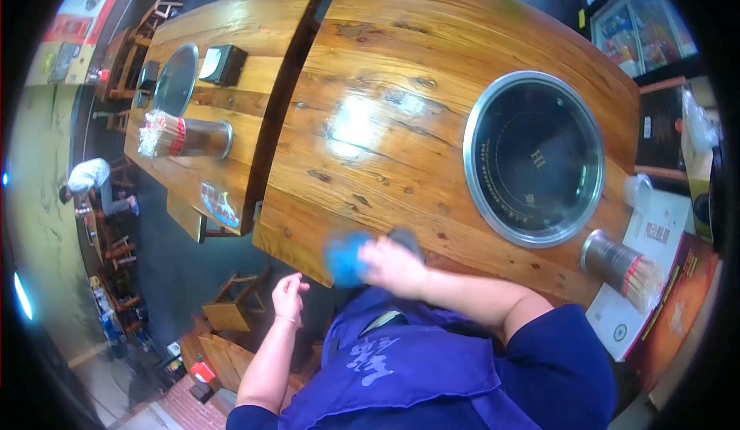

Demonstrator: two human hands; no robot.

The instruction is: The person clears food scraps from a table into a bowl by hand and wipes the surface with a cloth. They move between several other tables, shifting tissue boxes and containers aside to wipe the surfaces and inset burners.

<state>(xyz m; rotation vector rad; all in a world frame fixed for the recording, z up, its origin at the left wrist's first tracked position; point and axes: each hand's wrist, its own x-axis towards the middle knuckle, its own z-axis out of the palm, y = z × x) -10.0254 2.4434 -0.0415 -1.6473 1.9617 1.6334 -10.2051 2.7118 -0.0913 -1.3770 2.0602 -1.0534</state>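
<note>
My right hand (395, 267), blurred by motion, is closed on a blue cloth (347, 259) at the near edge of the wooden table (385, 160). A dark, blurred object (404, 239) shows just beyond that hand; I cannot make out what it is. Over the floor beside the table's near left corner is my left hand (288, 296), raised, its fingers partly curled and touching nothing. A round black cooktop (535, 159) with a metal rim is set in the table to the right.
A metal holder of wrapped chopsticks (609, 259) lies near a white box (655, 233) at right. Another table (254, 29) at left bears a chopstick holder (204, 139) and a black napkin box (223, 65). A person (96, 179) bends over at far left. Stools stand below.
</note>
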